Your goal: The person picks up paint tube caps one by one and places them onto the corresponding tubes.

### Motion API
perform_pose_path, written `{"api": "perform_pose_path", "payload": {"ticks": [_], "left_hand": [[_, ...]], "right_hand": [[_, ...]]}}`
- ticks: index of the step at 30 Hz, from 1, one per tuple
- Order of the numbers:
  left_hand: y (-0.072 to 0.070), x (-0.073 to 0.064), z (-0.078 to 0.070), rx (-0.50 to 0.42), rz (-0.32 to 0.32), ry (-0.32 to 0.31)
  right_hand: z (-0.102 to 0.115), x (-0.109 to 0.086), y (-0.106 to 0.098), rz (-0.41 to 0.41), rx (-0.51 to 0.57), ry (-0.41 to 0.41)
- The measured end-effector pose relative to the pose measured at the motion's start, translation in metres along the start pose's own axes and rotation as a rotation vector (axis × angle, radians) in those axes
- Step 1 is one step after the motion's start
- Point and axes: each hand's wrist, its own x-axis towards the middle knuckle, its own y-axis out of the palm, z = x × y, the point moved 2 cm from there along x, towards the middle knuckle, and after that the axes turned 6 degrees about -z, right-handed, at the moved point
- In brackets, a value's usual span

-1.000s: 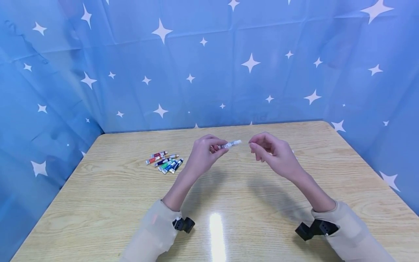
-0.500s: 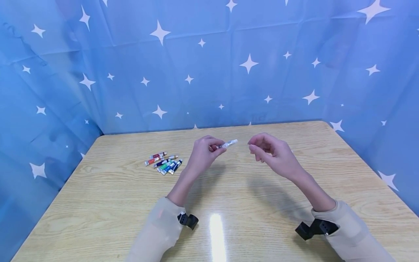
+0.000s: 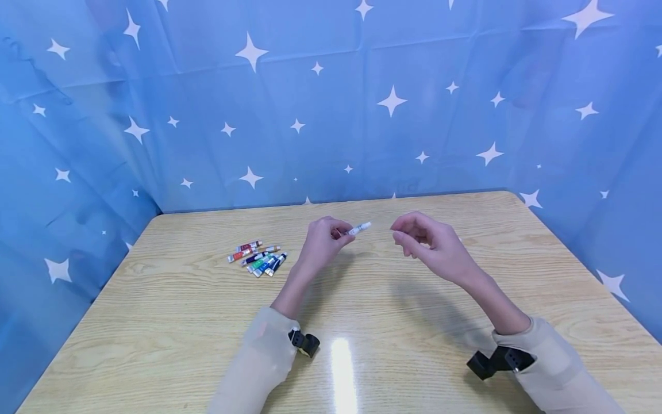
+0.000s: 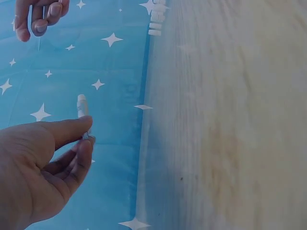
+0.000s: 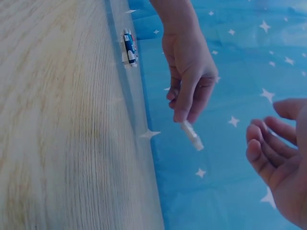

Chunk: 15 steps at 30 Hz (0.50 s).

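My left hand (image 3: 320,241) pinches a small white paint tube (image 3: 360,228) between thumb and fingertips, above the table. The tube's white cap end points toward my right hand (image 3: 431,244). In the left wrist view the same paint tube (image 4: 81,106) stands up from the fingertips, its lower end hidden by them. My right hand hovers a short way to the right, apart from the tube, with fingers loosely bent. The right wrist view shows nothing between its fingers (image 5: 261,158) and thumb.
Several coloured paint tubes (image 3: 258,257), red, orange, green and blue among them, lie in a group on the wooden table (image 3: 170,322) at the left. Several white tube-like pieces (image 4: 157,19) lie beyond the right hand. A blue star-patterned curtain (image 3: 331,103) hangs behind the table.
My left hand has drawn the white paint tube slightly left, widening the gap to the right hand. My left forearm has shifted to the right. The right hand has hardly moved.
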Motion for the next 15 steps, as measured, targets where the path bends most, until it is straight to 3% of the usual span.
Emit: {"api": "perform_pose_path", "payload": {"ticks": [15], "left_hand": [[0.014, 0.007, 0.013, 0.053, 0.088, -0.145]], "right_hand": [[-0.002, 0.000, -0.001, 0.010, -0.008, 0.007]]}}
